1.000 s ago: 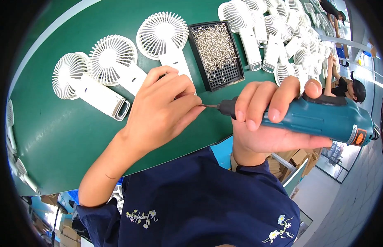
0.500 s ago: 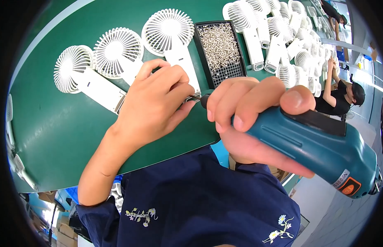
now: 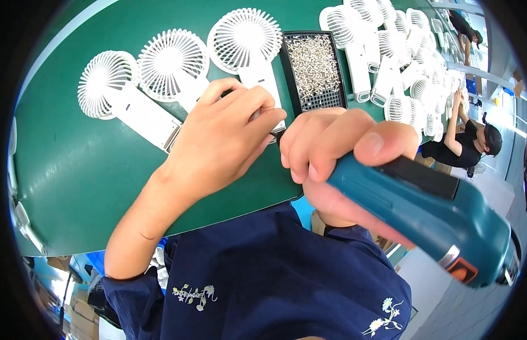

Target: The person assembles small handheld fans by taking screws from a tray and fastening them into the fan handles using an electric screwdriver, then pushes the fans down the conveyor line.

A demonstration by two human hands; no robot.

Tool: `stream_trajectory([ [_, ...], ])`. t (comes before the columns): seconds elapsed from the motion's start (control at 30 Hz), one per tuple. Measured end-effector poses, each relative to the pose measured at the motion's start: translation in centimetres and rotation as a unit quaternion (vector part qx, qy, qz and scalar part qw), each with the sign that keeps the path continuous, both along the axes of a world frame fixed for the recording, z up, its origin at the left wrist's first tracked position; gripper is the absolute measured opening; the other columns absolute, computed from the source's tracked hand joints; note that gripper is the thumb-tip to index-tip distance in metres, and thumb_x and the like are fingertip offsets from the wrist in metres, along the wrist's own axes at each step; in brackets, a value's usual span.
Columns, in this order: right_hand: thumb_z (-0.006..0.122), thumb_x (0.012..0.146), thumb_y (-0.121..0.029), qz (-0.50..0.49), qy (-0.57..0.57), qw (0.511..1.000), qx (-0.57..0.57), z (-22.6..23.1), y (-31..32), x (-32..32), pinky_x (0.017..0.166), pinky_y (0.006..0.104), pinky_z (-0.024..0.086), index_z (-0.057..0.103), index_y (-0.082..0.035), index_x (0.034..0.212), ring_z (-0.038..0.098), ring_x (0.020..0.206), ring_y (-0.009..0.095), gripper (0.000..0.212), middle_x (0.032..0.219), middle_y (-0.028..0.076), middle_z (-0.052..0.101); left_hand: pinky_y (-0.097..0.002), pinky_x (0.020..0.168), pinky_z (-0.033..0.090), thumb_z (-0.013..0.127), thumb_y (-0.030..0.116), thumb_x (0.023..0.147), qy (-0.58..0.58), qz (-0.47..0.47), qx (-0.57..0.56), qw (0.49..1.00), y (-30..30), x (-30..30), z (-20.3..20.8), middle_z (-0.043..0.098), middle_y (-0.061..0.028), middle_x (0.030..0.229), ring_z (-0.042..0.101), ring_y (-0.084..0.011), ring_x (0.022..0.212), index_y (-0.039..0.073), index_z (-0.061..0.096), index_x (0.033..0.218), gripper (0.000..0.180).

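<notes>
While the right hand (image 3: 345, 153) has its fingers wrapped around a chunky teal electric screwdriver (image 3: 422, 207), the left hand (image 3: 218, 136) is bunched up right in front of the tool's nose. The screwdriver lies at a slant, back end toward the lower right, with a black lever along its top and the right thumb resting just ahead of that lever. Its nose points at the bottom end of a white handheld fan (image 3: 260, 76), the rightmost of three set out in a row on the green table (image 3: 105, 187).

Left fingers are bent, with the tips drawn in close to that handle end. Can't tell if they're pinching something, since the contact spot is mostly hidden behind the fingers and blurred.

Next to the fan, on its right, sits a black tray (image 3: 290, 76) loaded with small silvery screws (image 3: 313, 65), with bare grid holes showing at the near end. Over to the left are the middle fan (image 3: 174, 62) and the left fan (image 3: 141, 116), both lying with their round cages away from the person. Past the tray there's a big jumble of more white fans (image 3: 391, 56), and beyond those a co-worker in a black cap (image 3: 493, 137) has their arms stretched toward the pile.
</notes>
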State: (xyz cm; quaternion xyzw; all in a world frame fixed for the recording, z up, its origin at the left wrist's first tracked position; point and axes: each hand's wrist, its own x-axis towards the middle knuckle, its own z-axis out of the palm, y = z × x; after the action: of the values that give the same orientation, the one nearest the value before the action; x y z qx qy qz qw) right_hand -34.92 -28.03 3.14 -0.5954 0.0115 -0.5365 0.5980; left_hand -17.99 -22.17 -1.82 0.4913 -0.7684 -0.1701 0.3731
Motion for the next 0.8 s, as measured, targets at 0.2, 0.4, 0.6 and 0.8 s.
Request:
stream_trajectory([
  [0.2, 0.050, 0.085, -0.077, -0.011, -0.016, 1.000, 0.004, 0.2, 0.1, -0.4, 0.043, 0.0356, 0.047, 0.048, -0.011, 0.126, 0.052, 0.047, 0.020, 0.077, 0.077, 0.007, 0.055, -0.0356, 0.087, 0.042, 0.071, 0.007, 0.075, -0.001, -0.006, -0.008, 1.000, 0.0, -0.1, 0.0, 0.052, -0.0040, 0.091, 0.056, -0.0216, 0.088, 0.006, 0.063, 0.099, 0.026],
  [0.4, 0.045, 0.087, -0.078, -0.084, -0.066, 0.994, 0.013, 0.5, -0.9, -1.8, 0.039, 0.0321, 0.042, 0.047, -0.011, 0.126, 0.048, 0.044, 0.016, 0.077, 0.074, 0.004, 0.051, -0.0370, 0.085, 0.045, 0.076, 0.004, 0.069, -0.009, 0.006, 0.006, 1.000, 0.1, -0.3, 0.0, 0.058, -0.0038, 0.091, 0.058, -0.0240, 0.087, 0.008, 0.068, 0.103, 0.035],
  [0.6, 0.032, 0.078, -0.091, -0.211, -0.100, 0.969, 0.083, -1.7, -3.5, -3.8, 0.036, 0.0324, 0.042, 0.048, -0.010, 0.129, 0.046, 0.039, 0.018, 0.098, 0.068, 0.006, 0.051, -0.0368, 0.085, 0.045, 0.076, 0.002, 0.069, -0.010, 0.007, 0.005, 1.000, -0.1, -0.3, 0.4, 0.058, -0.0025, 0.087, 0.056, -0.0217, 0.078, 0.007, 0.070, 0.101, 0.033],
  [0.8, 0.031, 0.078, -0.091, -0.221, -0.077, 0.968, 0.090, -2.0, -3.3, -3.7, 0.035, 0.0308, 0.041, 0.051, -0.011, 0.121, 0.045, 0.039, 0.016, 0.093, 0.067, 0.004, 0.051, -0.0374, 0.085, 0.046, 0.076, 0.003, 0.070, -0.009, 0.006, 0.001, 1.000, -0.2, -0.5, 0.3, 0.058, -0.0023, 0.085, 0.056, -0.0213, 0.076, 0.007, 0.070, 0.099, 0.030],
])
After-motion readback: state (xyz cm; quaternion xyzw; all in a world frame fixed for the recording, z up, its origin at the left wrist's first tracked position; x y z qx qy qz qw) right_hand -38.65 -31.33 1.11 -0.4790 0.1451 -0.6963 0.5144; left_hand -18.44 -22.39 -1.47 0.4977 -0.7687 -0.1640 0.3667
